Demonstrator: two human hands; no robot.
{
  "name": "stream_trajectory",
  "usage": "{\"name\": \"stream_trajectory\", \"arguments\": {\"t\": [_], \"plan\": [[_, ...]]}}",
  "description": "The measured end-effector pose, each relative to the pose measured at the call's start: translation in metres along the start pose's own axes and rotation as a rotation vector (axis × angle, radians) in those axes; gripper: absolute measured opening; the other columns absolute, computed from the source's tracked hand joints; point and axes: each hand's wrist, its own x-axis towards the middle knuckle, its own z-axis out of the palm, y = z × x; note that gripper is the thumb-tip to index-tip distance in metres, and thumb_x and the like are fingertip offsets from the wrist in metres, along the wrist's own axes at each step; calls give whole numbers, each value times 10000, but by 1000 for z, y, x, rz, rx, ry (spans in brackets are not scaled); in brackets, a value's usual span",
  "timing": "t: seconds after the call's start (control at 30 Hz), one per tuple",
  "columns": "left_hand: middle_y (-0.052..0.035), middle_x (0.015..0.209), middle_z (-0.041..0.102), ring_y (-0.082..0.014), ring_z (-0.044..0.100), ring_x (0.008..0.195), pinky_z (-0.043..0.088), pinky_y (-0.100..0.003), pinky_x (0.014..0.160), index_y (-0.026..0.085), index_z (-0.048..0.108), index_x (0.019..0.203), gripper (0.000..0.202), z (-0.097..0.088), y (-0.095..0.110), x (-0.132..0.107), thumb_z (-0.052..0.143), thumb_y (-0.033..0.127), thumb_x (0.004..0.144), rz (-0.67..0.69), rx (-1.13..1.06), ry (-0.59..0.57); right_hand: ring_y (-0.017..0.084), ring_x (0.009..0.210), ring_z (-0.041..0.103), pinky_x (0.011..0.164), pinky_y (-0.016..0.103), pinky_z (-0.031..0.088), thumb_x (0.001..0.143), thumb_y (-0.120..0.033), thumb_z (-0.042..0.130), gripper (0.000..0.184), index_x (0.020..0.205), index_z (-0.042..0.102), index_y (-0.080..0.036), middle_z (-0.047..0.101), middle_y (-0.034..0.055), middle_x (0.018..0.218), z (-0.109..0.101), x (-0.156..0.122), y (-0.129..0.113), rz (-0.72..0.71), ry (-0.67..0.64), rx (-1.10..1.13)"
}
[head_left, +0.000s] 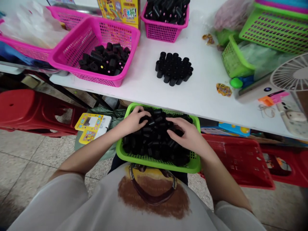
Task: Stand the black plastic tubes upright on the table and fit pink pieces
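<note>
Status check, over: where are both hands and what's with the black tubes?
Left hand and right hand both down in lap green basket, fingers among loose black tubes. Grip unclear. Upright tube cluster on white table, untouched.

The person wears a light grey short-sleeved T-shirt [101, 205] with a brown and yellow print [154, 189].

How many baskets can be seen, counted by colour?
Pink baskets: 4
Green baskets: 3, one on the lap, where the left hand and right hand rest on black tubes
Total: 7
</note>
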Motion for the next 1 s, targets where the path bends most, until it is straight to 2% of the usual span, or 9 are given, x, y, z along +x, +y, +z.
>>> {"name": "stream_trajectory", "arguments": {"t": [0.1,0.2,0.27,0.4,0.5,0.6,0.73,0.9,1.0], "plan": [[-59,1304,658,-278,671,1217,531,-509,1176,298,683,1285,331,-11,21,-12,633,353,962,-31,-225,104,268,1069,725,856,474,672,1011,-379,641,424,1435,633,-395,685,83,1279,4,-15,-10,68,82,113],[-40,1294,670,-207,719,924,659,-431,891,339,625,1311,383,-9,44,-29,675,475,957,-171,-621,45,248,1105,727,894,442,670,1008,-415,680,491,1480,544,-402,683,81,1284,16,-26,-22,111,168,320],[-34,1228,685,-145,687,783,643,-352,757,332,552,1327,462,0,56,-38,735,490,934,-223,-893,-13,219,1086,740,938,410,662,976,-398,740,471,1401,539,-379,715,56,1225,26,-30,-31,78,248,442],[-19,1172,730,-85,657,713,567,-244,680,292,438,1206,501,19,70,-47,812,472,925,-193,-1218,-60,185,1060,743,937,349,651,931,-264,784,319,1200,617,-300,732,45,1163,36,-32,-47,-49,321,449],[-36,1154,747,-102,683,786,558,-248,732,260,472,1154,425,24,70,-49,798,444,954,-44,-1069,29,201,1038,732,827,330,655,912,-199,781,313,1193,673,-280,712,80,1188,34,-32,-54,-92,358,318],[-49,1117,746,-154,726,967,557,-300,892,235,529,1178,429,25,67,-49,827,425,933,99,-819,172,196,985,728,734,305,644,897,-179,796,333,1200,703,-282,714,84,1186,30,-32,-57,-118,381,210],[-60,1128,749,-189,744,1047,552,-335,968,226,580,1210,432,25,65,-53,834,431,926,163,-651,270,186,948,728,717,302,644,908,-183,789,324,1207,711,-280,717,78,1160,32,-31,-55,-109,387,238],[-111,1322,746,-246,720,1246,560,-378,1087,235,694,1270,302,21,69,-54,748,353,997,326,-395,197,180,972,732,735,287,641,902,-182,794,341,1206,687,-290,698,68,1176,42,-33,-48,-87,358,292],[-117,1482,671,-252,650,1383,531,-387,1160,269,664,1409,378,16,71,-53,687,329,1036,373,-263,130,211,1058,741,841,346,664,915,-200,758,451,1330,626,-315,692,74,1227,42,-33,-47,-75,289,293]]}}
